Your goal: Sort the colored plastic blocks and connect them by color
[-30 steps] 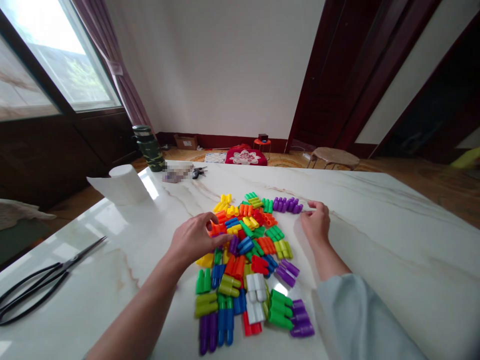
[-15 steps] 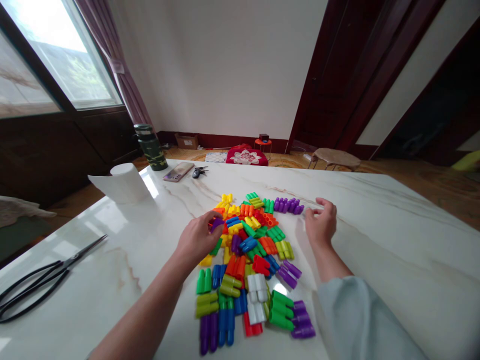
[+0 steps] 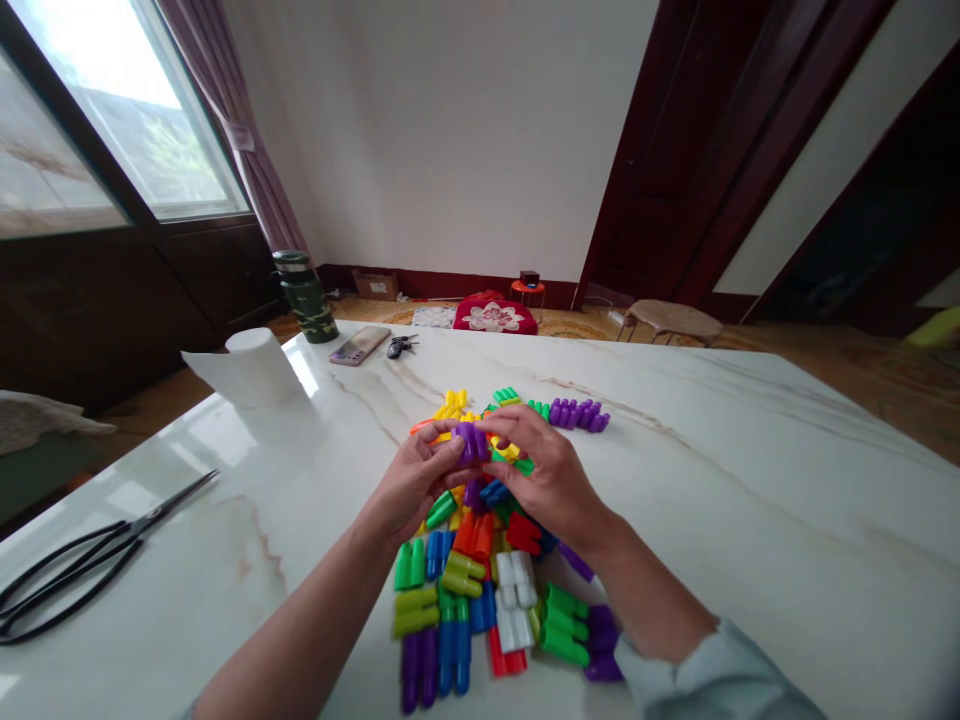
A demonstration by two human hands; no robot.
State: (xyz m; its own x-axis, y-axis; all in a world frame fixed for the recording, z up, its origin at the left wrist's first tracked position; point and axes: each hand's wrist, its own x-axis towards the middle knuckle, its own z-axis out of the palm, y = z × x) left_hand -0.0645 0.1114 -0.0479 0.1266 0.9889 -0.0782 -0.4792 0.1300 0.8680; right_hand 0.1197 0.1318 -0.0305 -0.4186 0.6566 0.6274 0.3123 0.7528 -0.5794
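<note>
This looks like a room in a home: a mauve curtain is gathered beside a window, far off to the left of the left grip, and a dark red door stands beyond the right grip. The marble-patterned desk carries household items ahead and left of the 2 grips, namely a camouflage flask, a phone and a white paper roll, with colourful plastic pieces beneath them. Past the far edge, red flowered fabric lies straight ahead and a stool stands farther right.
</note>
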